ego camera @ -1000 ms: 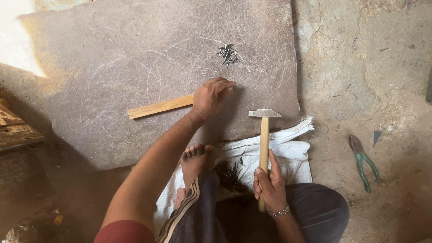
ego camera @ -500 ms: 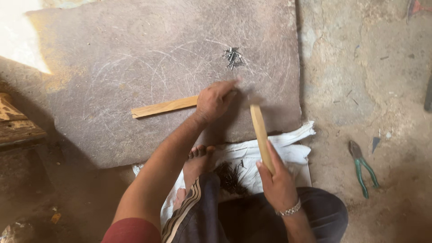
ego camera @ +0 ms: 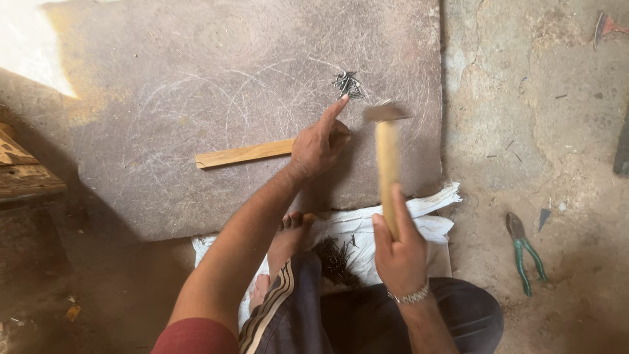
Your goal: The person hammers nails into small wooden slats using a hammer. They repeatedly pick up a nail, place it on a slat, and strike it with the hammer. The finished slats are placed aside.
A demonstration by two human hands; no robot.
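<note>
My left hand (ego camera: 319, 143) rests on the near end of a thin wooden strip (ego camera: 242, 154) lying on a large grey stone slab (ego camera: 164, 78). Its index finger stretches toward a small pile of dark nails (ego camera: 348, 84), just short of it. My right hand (ego camera: 400, 246) grips the wooden handle of a hammer (ego camera: 388, 151). The hammer's metal head is blurred and hangs above the slab, right of my left hand.
A white sack (ego camera: 426, 219) lies under my bare foot (ego camera: 288, 239), with several more dark nails (ego camera: 334, 259) on it. Green-handled pliers (ego camera: 524, 252) lie on the dirt floor at right. Wooden pieces (ego camera: 19, 167) sit at the left edge.
The hammer has lifted off the strip after coming down. My left index finger has stretched out toward the nail pile.
</note>
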